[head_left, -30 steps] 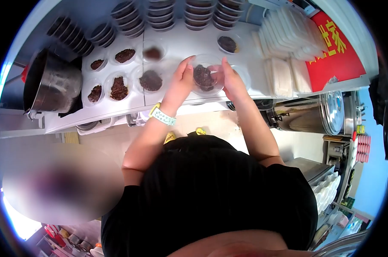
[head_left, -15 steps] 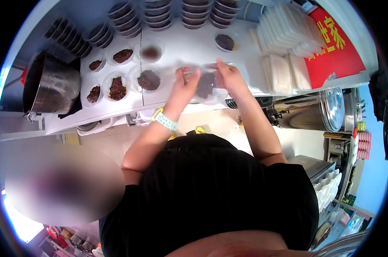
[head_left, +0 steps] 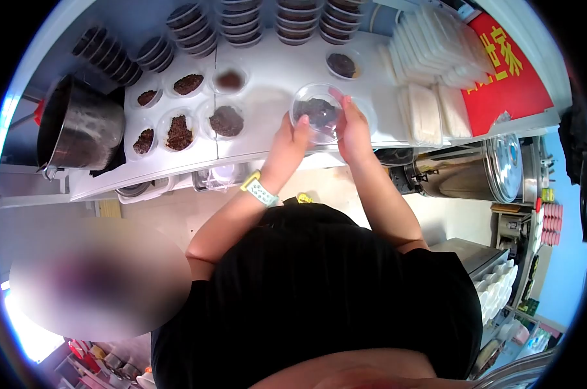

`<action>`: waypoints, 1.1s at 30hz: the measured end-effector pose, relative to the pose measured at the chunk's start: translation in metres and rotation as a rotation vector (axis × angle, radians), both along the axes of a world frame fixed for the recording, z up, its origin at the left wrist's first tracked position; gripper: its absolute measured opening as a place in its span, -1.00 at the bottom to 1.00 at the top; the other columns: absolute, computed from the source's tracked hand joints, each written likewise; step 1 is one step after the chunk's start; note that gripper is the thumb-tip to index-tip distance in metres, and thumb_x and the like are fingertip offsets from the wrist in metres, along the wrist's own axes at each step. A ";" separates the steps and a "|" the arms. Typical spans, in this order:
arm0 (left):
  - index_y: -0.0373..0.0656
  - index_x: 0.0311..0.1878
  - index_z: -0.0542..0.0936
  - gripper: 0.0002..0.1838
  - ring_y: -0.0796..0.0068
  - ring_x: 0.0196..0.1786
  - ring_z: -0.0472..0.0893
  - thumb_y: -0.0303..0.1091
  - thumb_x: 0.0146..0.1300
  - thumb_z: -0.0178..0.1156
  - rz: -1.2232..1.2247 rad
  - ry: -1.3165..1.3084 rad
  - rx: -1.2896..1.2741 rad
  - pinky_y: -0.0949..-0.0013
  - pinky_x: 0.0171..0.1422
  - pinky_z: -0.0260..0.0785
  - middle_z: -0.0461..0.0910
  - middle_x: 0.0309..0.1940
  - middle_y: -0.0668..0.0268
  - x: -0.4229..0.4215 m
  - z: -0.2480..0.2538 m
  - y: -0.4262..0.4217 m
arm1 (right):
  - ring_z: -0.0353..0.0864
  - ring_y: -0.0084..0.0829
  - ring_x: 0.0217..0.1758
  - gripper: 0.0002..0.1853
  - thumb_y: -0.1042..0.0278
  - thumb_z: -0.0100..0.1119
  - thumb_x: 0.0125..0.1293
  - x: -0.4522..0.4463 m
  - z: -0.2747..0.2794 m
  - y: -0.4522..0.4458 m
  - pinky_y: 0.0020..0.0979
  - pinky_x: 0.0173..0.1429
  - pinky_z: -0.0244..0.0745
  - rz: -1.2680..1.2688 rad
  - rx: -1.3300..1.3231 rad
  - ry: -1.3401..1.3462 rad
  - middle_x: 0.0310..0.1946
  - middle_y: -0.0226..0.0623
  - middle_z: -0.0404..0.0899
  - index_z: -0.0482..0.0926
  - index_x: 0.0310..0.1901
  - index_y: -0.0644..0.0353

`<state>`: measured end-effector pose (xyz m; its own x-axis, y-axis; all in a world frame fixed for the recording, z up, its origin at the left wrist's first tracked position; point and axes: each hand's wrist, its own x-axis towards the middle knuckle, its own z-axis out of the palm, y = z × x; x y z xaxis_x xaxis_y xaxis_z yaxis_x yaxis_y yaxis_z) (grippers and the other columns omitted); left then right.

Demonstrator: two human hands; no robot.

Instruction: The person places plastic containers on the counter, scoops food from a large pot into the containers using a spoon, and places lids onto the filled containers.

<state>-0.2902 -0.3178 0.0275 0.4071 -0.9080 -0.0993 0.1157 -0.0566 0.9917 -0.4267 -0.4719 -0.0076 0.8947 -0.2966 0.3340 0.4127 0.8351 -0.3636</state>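
A round clear plastic bowl (head_left: 318, 111) with dark food inside is held between my two hands at the counter's front edge. My left hand (head_left: 289, 144), below a pale watch band, grips its lower left side with the thumb over the rim. My right hand (head_left: 354, 131) is closed on its right side. Whether a lid covers this bowl is hard to make out. To the left stands a similar bowl of dark food (head_left: 227, 120), and behind to the right sits another bowl (head_left: 341, 65). Pale round rims show beside my right hand, partly hidden.
More bowls of reddish-brown food (head_left: 179, 133) stand on the white counter (head_left: 274, 71). Stacks of filled bowls (head_left: 240, 26) line the back. A metal pot (head_left: 86, 126) is at the left, clear containers (head_left: 429, 48) at the right. A blurred round shape (head_left: 99, 279) covers the lower left.
The bowl has risen slightly and tilted more toward my view. My left hand has moved right, from beside the bowl onto its side and rim. My right hand has shifted slightly down.
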 end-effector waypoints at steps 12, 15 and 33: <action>-0.37 0.27 0.41 -0.35 0.38 -0.02 0.62 0.12 0.52 -0.04 -0.024 0.150 0.018 0.29 0.13 0.57 0.59 -0.13 0.13 -0.001 -0.009 -0.017 | 0.54 -0.58 -0.35 -0.53 0.08 -0.23 0.60 0.005 0.045 0.033 -0.54 -0.30 0.41 -0.735 -0.198 0.842 -0.06 -0.19 0.67 0.49 0.29 0.18; -0.40 0.28 0.40 -0.27 0.33 -0.11 0.64 0.20 0.51 -0.08 -0.115 0.314 0.080 0.27 0.12 0.58 0.59 -0.17 0.11 0.032 -0.011 -0.035 | 0.49 -0.51 -0.29 -0.51 0.06 -0.24 0.61 -0.012 0.066 0.015 -0.47 -0.12 0.43 -0.621 -0.501 1.125 -0.07 -0.22 0.64 0.41 0.35 0.18; -0.21 0.29 0.30 -0.48 0.21 0.22 0.46 0.04 0.57 -0.18 0.223 0.448 -0.059 0.08 0.36 0.35 0.40 0.21 0.13 0.023 -0.013 0.033 | 0.50 -0.67 -0.28 -0.62 0.14 0.00 0.51 -0.001 0.055 -0.013 -0.49 -0.19 0.53 -0.660 -0.560 1.052 -0.19 -0.49 0.59 0.54 0.27 -0.01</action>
<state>-0.2669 -0.2845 0.0146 0.5209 -0.8131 -0.2598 0.5338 0.0729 0.8424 -0.4273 -0.4848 0.0475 0.5439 -0.8159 -0.1961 -0.0056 0.2301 -0.9731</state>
